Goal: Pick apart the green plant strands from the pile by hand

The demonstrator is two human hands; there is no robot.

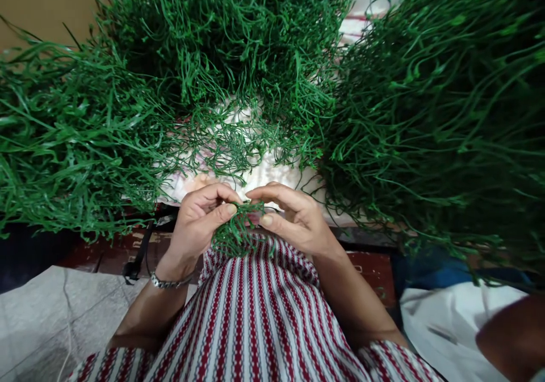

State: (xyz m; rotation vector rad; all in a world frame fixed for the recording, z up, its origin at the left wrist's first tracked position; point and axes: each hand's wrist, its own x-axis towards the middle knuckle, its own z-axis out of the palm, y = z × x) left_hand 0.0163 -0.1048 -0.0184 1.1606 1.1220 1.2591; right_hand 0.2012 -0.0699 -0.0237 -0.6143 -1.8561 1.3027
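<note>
- Far left: a heap of glossy green sprigs [76, 143] is lying beside the person.
- Left hand [198, 217]: thumb and forefinger are pinching the top of a small bunch of sprigs [234, 237]; a metal-link bracelet [170, 282] is circling the wrist.
- Centre: the bunch is hanging between the hands, above the striped garment [255, 314]. Its long axis is running steeply from the pinch down and slightly left, loose ends pointing lapward. A taller heap [221, 36] is standing beyond.
- Judgement: the step in hand is appearing to be fingertip gathering or arranging; the next move is calling for a steady left pinch and precise right-finger placement.
- Right hand [298, 217]: thumb and forefinger are curving towards the bunch's top; whether they are gripping strands, I cannot tell.
- Far right: a large dark-green heap [438, 121] is spreading.
</note>
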